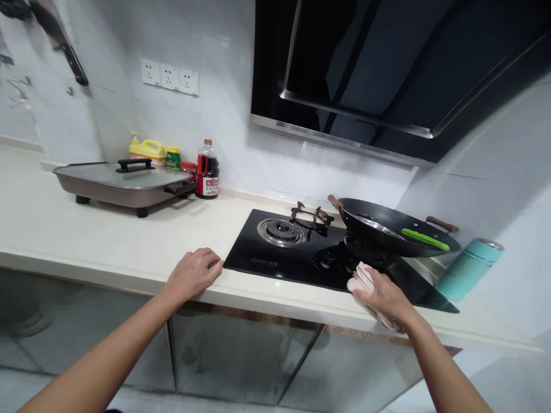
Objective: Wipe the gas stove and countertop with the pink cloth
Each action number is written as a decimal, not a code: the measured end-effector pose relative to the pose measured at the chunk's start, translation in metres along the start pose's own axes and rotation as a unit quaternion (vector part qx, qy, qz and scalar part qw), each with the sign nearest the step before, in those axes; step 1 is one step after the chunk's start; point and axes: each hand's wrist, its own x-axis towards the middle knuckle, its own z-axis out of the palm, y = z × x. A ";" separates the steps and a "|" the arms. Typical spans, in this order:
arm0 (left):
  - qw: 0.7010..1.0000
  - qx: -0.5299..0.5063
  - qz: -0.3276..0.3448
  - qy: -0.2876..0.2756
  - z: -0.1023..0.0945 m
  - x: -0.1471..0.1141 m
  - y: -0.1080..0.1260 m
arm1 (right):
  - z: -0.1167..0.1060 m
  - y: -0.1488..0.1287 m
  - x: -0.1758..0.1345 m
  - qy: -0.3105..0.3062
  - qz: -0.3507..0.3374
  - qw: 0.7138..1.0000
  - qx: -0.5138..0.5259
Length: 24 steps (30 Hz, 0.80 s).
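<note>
My right hand (pixel 385 293) grips a pale pink cloth (pixel 362 279) at the front edge of the black gas stove (pixel 297 269), just below the control knobs (pixel 326 261). Part of the cloth hangs below my palm over the counter edge. My left hand (pixel 197 272) rests on the cream countertop (pixel 129 241) beside the stove's front left corner. Its fingers are loosely bent, the thumb stands a little apart, and it holds nothing. On the left burner (pixel 280 232) no pan support sits; a black pan support (pixel 310 218) lies behind it.
A black wok (pixel 387 209) with a green-handled utensil (pixel 425 240) covers the right burner. Beside it leans a turquoise flask (pixel 470 269). A lidded electric pan (pixel 116 192) and a soy sauce bottle (pixel 207 171) stand left. The range hood (pixel 344 63) hangs above.
</note>
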 end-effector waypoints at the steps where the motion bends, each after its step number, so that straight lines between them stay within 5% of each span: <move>1: 1.000 0.002 -0.001 0.002 0.000 0.000 0.001 | 0.000 -0.006 -0.004 -0.003 -0.012 1.000 -0.007; 7: 1.000 0.007 -0.008 -0.003 -0.001 -0.001 0.004 | 0.004 -0.066 -0.014 -0.013 -0.089 0.996 0.014; 18: 1.000 0.003 -0.015 -0.006 -0.004 -0.001 0.002 | 0.031 -0.234 0.017 -0.059 -0.197 0.976 0.067; 24: 1.000 0.007 0.002 -0.001 -0.002 -0.002 -0.002 | 0.035 -0.242 0.057 -0.026 -0.118 0.992 0.035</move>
